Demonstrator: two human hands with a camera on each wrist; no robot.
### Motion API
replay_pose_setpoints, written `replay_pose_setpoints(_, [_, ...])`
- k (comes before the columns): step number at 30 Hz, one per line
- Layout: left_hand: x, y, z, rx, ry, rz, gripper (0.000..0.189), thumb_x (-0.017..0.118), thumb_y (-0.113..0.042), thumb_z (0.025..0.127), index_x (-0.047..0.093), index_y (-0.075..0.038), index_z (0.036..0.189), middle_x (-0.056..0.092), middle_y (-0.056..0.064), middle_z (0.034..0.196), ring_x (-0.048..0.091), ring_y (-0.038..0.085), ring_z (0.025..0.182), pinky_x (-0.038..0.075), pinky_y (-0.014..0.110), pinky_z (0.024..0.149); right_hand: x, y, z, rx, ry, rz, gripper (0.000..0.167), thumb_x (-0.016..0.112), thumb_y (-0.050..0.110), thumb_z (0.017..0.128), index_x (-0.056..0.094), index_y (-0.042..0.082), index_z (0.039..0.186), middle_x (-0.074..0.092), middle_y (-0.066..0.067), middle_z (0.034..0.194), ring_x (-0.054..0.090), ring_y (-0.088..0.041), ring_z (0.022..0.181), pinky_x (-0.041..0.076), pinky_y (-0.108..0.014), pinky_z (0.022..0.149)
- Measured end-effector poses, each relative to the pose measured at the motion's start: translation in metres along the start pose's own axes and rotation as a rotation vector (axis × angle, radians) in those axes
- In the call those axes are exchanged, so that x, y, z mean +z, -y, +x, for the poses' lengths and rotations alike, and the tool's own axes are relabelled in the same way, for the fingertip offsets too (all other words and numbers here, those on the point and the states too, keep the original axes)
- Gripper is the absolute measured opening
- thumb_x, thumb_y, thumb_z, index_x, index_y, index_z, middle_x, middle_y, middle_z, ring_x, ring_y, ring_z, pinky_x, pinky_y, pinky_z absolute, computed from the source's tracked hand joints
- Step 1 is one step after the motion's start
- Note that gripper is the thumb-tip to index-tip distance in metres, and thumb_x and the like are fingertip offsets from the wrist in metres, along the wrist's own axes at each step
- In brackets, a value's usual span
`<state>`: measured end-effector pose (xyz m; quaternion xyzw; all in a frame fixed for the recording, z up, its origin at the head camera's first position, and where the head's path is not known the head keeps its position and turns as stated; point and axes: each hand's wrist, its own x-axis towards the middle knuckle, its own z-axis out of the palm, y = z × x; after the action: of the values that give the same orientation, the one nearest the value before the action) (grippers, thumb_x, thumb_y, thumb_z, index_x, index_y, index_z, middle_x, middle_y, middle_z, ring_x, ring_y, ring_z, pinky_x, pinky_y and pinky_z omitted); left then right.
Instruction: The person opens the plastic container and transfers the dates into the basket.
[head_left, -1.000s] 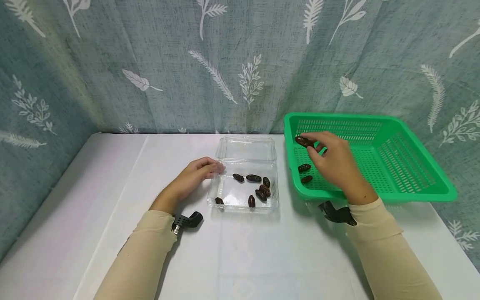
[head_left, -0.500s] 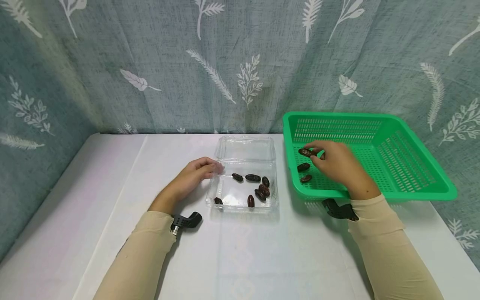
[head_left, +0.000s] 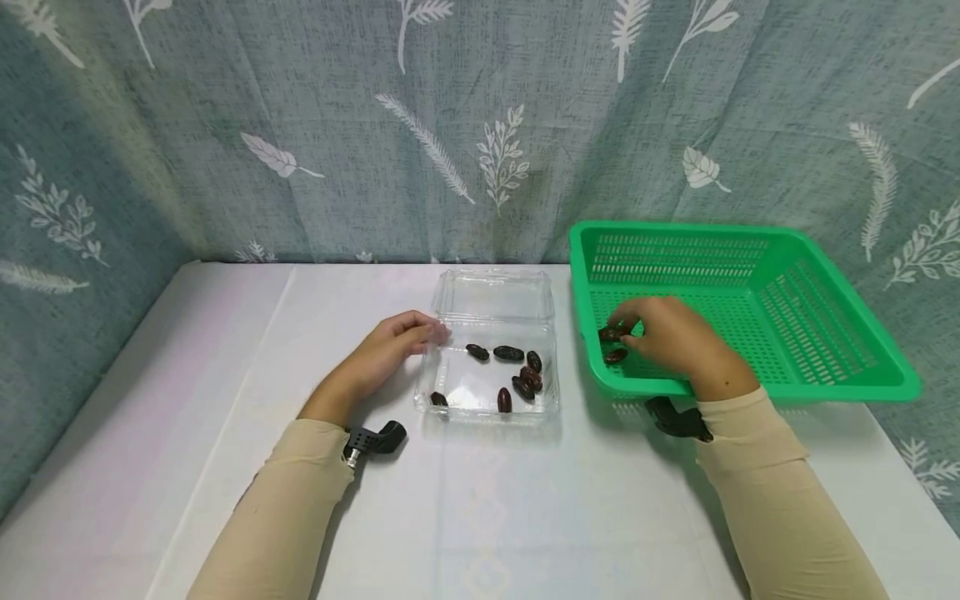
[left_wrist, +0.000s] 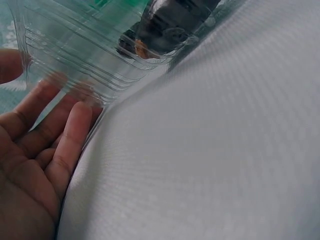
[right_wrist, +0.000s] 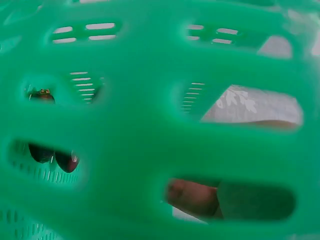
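Observation:
My left hand holds the left edge of a clear plastic clamshell box, lid laid back. In the left wrist view, its fingers lie against the ribbed wall and the thumb is at the edge. Several dark dates lie spread in the box. My right hand is inside a green basket at its left end, fingertips pinching a date low among the others. Another date lies just in front. The right wrist view sees dates through the basket's slots.
The basket's raised front rim runs beneath my right wrist. A white cloth covers the table. Behind hangs a grey-green curtain with leaf prints, close to the box lid and basket.
My right hand has moved down into the basket, bringing its date from rim height to beside the dates on the basket floor. My left hand stays at the box.

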<state>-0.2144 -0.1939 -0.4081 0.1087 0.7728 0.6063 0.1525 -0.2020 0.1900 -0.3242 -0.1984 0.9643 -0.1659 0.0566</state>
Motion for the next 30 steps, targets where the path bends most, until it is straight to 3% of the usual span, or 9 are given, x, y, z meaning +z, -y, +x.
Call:
replay_pose_setpoints(3, [0.0004,-0.0027,0.0001,-0.008,-0.008,0.000,0.032,0.048,-0.021,0.104,0.058,0.003,0.123,0.062,0.019,0.133,0.059,0.020,0.122,0.049,0.017,0.096,0.0006,0.0003,-0.0004,-0.020,0.016,0.011,0.020,0.070,0.002,0.089,0.076,0.008,0.107,0.075,-0.010,0.102,0.068,-0.036,0.105,0.054,-0.055,0.090])
replay_pose_setpoints(13, [0.0005,-0.0011,-0.0008,-0.010,-0.007,0.008,0.034,0.045,-0.021,0.105,0.058,0.003,0.124,0.061,0.019,0.135,0.057,0.027,0.128,0.049,0.018,0.097,0.0003,0.0031,-0.0024,-0.042,0.062,0.042,0.018,0.071,0.002,0.089,0.077,0.011,0.103,0.077,-0.005,0.100,0.068,-0.033,0.109,0.054,-0.054,0.093])
replay_pose_setpoints(30, [0.0010,0.0015,-0.0003,-0.002,-0.012,0.014,0.033,0.046,-0.020,0.105,0.059,0.003,0.124,0.062,0.018,0.134,0.059,0.018,0.123,0.049,0.017,0.097,0.0016,0.0021,-0.0035,-0.035,0.055,0.052,0.020,0.072,0.001,0.088,0.078,0.010,0.104,0.077,-0.006,0.102,0.067,-0.034,0.110,0.053,-0.054,0.094])
